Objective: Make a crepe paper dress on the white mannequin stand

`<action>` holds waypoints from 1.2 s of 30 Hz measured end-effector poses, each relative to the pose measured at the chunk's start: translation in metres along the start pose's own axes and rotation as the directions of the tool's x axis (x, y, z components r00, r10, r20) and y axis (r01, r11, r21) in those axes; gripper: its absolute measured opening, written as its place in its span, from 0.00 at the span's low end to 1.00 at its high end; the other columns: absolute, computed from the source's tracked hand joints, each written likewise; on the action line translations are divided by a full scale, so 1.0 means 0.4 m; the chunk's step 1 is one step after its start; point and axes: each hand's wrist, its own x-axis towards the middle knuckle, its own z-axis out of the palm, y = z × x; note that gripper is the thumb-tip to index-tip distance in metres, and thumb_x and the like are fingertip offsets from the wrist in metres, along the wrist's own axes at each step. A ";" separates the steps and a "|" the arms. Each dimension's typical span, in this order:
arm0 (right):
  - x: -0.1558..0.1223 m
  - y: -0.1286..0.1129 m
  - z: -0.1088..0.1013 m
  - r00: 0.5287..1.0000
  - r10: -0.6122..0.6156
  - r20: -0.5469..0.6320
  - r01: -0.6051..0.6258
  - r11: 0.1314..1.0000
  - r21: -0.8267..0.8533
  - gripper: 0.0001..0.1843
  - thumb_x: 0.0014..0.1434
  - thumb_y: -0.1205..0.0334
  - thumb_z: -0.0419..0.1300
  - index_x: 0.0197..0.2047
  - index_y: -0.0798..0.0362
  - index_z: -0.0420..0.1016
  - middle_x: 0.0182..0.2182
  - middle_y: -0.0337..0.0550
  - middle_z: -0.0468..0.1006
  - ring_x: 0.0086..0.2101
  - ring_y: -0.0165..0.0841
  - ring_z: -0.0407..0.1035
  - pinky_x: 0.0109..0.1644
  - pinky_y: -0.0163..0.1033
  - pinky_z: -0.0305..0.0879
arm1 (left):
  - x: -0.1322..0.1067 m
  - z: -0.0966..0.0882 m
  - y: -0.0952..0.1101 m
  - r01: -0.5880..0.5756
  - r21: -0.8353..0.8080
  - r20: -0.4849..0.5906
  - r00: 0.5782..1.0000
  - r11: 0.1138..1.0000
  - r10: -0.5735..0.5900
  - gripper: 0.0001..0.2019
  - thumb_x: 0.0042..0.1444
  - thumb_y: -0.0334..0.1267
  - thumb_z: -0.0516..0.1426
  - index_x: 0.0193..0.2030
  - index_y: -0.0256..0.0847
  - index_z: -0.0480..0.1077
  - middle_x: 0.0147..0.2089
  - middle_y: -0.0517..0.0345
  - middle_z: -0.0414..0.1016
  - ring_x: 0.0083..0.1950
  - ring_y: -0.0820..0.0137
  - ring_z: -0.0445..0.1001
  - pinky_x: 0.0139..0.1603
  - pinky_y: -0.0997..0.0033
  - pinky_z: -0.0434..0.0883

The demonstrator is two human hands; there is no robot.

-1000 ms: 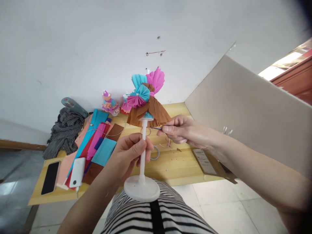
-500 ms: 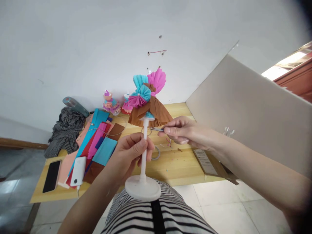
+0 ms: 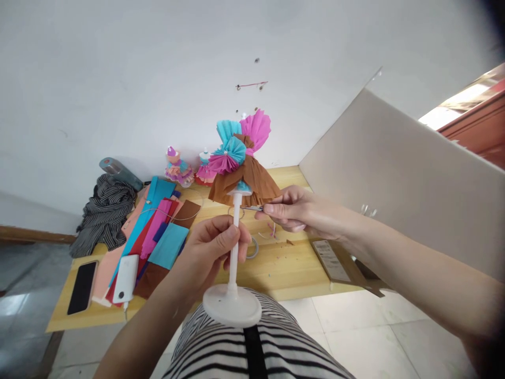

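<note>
My left hand [image 3: 221,243] is wrapped around the post of a white mini dress-form stand [image 3: 232,302], whose round base faces me at my lap. On top sits a crepe-paper dress [image 3: 249,179] with a brown skirt, a blue-and-pink pleated fan at the waist and larger blue and pink fans above. Just under the skirt's hem, my right hand [image 3: 286,208] is closed on what look like small scissors [image 3: 252,209]. Only their thin metal blades show, pointing left near the post; the handles are hidden in my fingers.
Folded crepe paper [image 3: 169,245] in several colours lies on the left of the wooden table [image 3: 292,273], with a power bank [image 3: 126,279] and phone [image 3: 82,287]. Two small paper-dressed forms [image 3: 179,168] stand by the wall. A tape roll [image 3: 254,248] and paper scraps lie behind my hands.
Both hands keep their holds. My right hand and the scissors have shifted slightly up and left, closer under the brown hem. The view has moved a little.
</note>
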 end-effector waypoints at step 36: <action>0.002 0.007 -0.003 0.999 -0.025 0.026 0.027 0.997 -0.079 0.19 0.48 0.52 0.70 0.31 0.62 0.77 0.12 0.26 0.52 0.14 0.18 0.40 0.17 0.32 0.32 | -0.002 -0.015 -0.008 -0.008 -0.003 0.022 1.000 1.000 0.008 0.13 0.53 0.46 0.62 0.28 0.36 0.73 0.19 0.61 0.66 0.20 0.79 0.56 0.21 0.77 0.52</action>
